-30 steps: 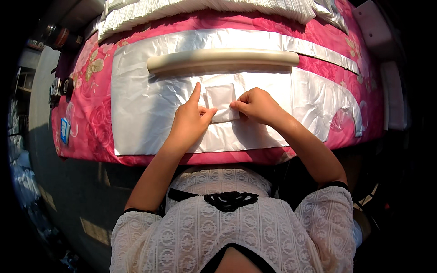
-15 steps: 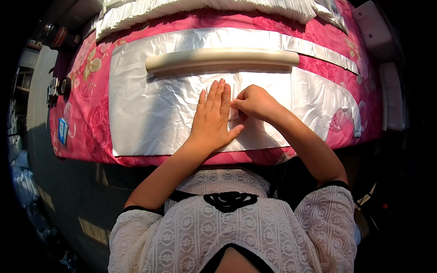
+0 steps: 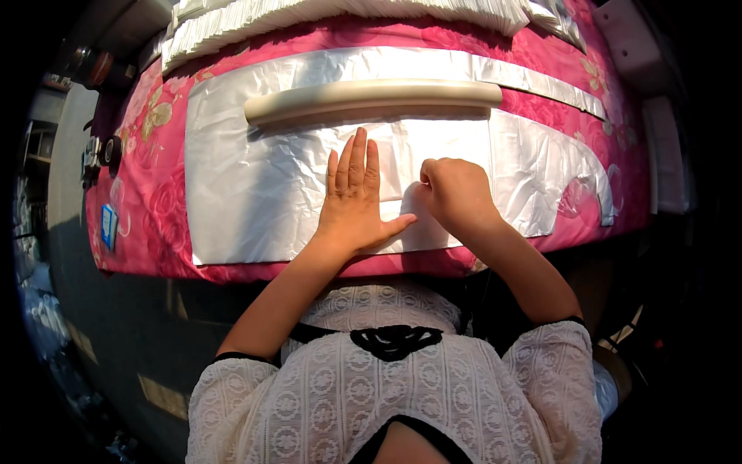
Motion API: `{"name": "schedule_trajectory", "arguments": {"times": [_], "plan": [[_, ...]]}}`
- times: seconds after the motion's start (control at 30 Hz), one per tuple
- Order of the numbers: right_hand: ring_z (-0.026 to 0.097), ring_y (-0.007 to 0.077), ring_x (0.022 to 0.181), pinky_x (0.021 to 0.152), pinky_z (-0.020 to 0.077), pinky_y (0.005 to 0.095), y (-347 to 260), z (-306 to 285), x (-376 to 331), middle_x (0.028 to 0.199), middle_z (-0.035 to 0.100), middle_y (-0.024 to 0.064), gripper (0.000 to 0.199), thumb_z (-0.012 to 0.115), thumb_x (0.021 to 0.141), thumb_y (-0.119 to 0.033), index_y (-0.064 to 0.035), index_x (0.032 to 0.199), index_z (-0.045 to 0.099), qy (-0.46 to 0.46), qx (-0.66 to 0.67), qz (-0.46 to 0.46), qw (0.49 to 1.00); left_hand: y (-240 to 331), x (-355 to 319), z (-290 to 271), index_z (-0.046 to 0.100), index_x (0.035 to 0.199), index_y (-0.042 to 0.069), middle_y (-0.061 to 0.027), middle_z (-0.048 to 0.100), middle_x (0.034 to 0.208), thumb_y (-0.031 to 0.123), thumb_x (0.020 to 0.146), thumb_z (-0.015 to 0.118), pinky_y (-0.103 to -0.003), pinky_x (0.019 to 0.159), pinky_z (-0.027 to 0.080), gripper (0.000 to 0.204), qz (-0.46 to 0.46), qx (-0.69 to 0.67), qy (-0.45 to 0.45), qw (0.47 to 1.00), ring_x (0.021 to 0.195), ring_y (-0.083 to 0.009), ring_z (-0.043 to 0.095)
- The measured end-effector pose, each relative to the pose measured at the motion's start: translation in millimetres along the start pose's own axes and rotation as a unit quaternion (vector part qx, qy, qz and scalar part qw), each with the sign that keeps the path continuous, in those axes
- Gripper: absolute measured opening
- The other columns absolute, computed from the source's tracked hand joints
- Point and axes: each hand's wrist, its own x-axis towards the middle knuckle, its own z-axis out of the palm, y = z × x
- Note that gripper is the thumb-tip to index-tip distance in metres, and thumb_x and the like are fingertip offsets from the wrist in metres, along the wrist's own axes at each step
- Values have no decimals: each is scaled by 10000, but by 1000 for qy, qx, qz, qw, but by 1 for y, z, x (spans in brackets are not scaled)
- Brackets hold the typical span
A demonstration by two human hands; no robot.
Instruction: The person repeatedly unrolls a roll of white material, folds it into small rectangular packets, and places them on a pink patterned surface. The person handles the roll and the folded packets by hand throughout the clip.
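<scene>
White, wrinkled plastic bags or sheets (image 3: pixel 247 182) are spread over the pink flowered tablecloth. My left hand (image 3: pixel 350 197) presses flat on this white film, fingers stretched out and thumb spread to the right. Just to its right, my right hand (image 3: pixel 458 195) is closed over the film with its fingers curled under. Whatever it pinches, if anything, is hidden by the fist. A long cream-coloured tube (image 3: pixel 371 97) lies across the film beyond both hands, touching neither.
Thick stacks of folded white sheets (image 3: pixel 340 23) line the far side of the table. Near the left edge are a roll of dark tape (image 3: pixel 112 151) and a small blue-and-white packet (image 3: pixel 107 224). A dark jar (image 3: pixel 94 66) stands far left; pale containers (image 3: pixel 630 39) are at right.
My right hand has moved right, away from my left fingers, and turned knuckles up. My left hand stays flat, shifted slightly left.
</scene>
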Motion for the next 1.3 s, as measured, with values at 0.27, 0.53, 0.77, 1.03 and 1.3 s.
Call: {"name": "schedule_trajectory", "arguments": {"times": [0.27,0.53,0.77,1.03,1.3], "plan": [[317,331,1280,1054,236,454,-25,65,40,1341,390,200,588,496,853,-422,-26,1282,428,65,10,-212,975,-14,-96,-56,565,1089,-33,-118,655,909,92,905,476,-262,746,485,240,-222,-505,-74,831,818,-151,623],[143,420,1336,1076,130,502,-127,84,-44,1414,209,274,677,554,829,-362,27,1332,322,-71,238,-193,949,-17,-172,-40,580,1041,8,-89,634,972,170,895,516,-275,724,487,227,-491,-650,-40,578,817,-143,605],[310,337,1271,1072,171,499,-91,40,-26,1219,493,141,269,542,831,-281,-60,958,627,-182,114,-370,904,-2,-136,-74,640,765,22,-128,638,753,163,679,678,-340,628,497,170,-216,-219,-158,938,701,-281,635],[529,227,998,847,426,353,84,-56,15,879,596,31,97,680,754,-57,-53,832,622,71,291,-154,942,2,-85,-68,627,950,81,-89,648,864,197,686,710,-354,699,497,301,-30,-136,-53,989,785,-268,626],[610,120,748,671,477,241,320,-102,129,857,660,73,257,649,815,-155,39,982,629,347,429,185,813,12,-44,-51,632,930,73,-78,659,853,167,688,703,-328,652,502,269,3,-134,-101,986,739,-247,629]]}}
